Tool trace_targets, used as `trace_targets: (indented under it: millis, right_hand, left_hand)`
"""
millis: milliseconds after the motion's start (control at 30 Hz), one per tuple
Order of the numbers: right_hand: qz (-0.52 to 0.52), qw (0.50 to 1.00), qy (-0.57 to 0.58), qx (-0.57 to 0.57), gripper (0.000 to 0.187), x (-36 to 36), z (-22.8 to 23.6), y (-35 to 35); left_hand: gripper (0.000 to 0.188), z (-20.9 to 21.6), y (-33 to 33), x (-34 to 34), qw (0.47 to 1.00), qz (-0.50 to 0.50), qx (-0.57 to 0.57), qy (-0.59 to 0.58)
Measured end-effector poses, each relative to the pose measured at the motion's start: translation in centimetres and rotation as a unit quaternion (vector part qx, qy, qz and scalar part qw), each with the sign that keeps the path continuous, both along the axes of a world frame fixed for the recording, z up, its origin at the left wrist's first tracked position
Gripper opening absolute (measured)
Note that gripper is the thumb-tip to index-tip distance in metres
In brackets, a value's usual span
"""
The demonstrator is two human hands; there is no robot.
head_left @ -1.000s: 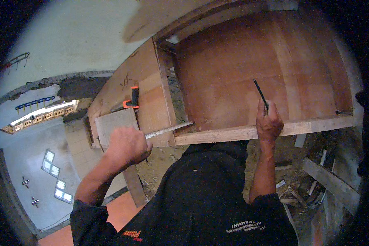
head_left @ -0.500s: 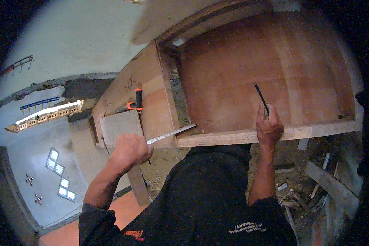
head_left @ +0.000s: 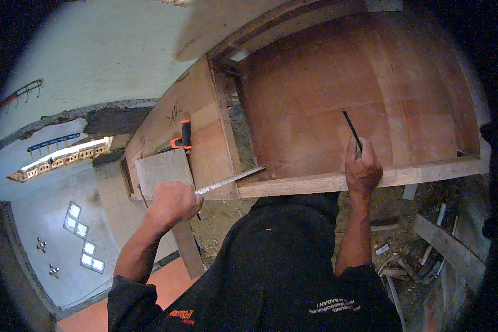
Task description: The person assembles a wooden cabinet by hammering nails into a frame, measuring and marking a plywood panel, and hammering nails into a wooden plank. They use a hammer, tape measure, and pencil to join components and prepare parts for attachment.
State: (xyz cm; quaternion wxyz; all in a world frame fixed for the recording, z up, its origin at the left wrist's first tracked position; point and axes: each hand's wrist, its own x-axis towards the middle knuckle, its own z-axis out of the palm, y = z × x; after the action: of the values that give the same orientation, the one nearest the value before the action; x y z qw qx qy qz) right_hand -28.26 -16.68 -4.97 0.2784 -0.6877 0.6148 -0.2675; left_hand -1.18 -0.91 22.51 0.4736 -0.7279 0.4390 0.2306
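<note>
My left hand [head_left: 174, 203] is closed on one end of a thin whitish measuring strip [head_left: 227, 182], which looks like a ruler or a tape blade. The strip slants up to the right across the corner of a wooden frame, its far tip over the gap beside the brown panel [head_left: 315, 99]. A short dark end pokes out below that fist. My right hand [head_left: 364, 169] grips a dark, slim pencil [head_left: 352, 130], pointing up and left, over the frame's near rail [head_left: 304, 183].
An orange-and-black handle [head_left: 186, 135], apparently a handsaw's, rests on the wooden board [head_left: 207, 149] at left, near a pale wood piece [head_left: 163, 169]. Wood scraps [head_left: 406, 268] and a leaning plank [head_left: 448, 246] lie at lower right. A plastered wall [head_left: 110, 55] stands beyond.
Almost nothing moves. My left hand and the strip shift very slightly left; both hands keep their holds.
</note>
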Motion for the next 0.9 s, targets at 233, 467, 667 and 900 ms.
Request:
trace_targets:
  millis: [233,467,667,900]
  right_hand:
    - [-0.004,1.0,0.004,0.011,0.023,0.1,0.2,-0.2]
    - [0.001,1.0,0.023,0.016,0.024,0.2,0.1,-0.3]
    - [-0.008,1.0,0.01,0.007,0.025,0.2,-0.3,-0.1]
    - [-0.015,1.0,0.007,0.024,0.026,0.2,-0.2,0.0]
  left_hand:
    - [0.045,0.0,0.3,0.2,1.0,0.001,-0.012,0.008]
    - [0.044,0.0,0.9,0.6,0.999,-0.003,-0.03,0.014]
    - [0.046,0.0,1.6,0.7,0.999,-0.002,-0.047,0.021]
    - [0.046,0.2,2.1,0.7,0.997,-0.021,-0.064,0.029]
